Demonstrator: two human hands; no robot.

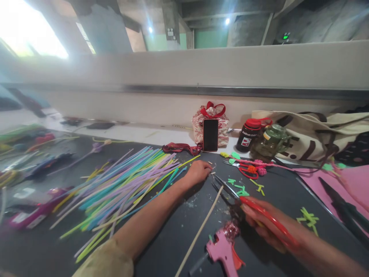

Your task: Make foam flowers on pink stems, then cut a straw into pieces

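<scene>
My right hand (263, 221) grips a pair of red-handled scissors (227, 186), its blades pointing up and left across the dark mat. Just beyond the blade tips is my left hand (199, 172), its fingers curled down at the table; whatever they pinch, if anything, is hidden. Small beige cut pieces (212, 173) lie beside those fingertips. A long beige stem (201, 227), like a pipe cleaner, runs from near the blades to the bottom edge. Below the scissors lies a pink glue gun (222, 250). Short green pieces (241, 191) are scattered past the blades.
Many coloured pipe cleaners (129, 184) lie heaped at left. A phone (210, 135) leans on a patterned bag (197, 127) at the back. A red-capped bottle (247, 134), a green jug (269, 142), a second pair of scissors (248, 171) and a canvas bag (311, 134) stand or lie right.
</scene>
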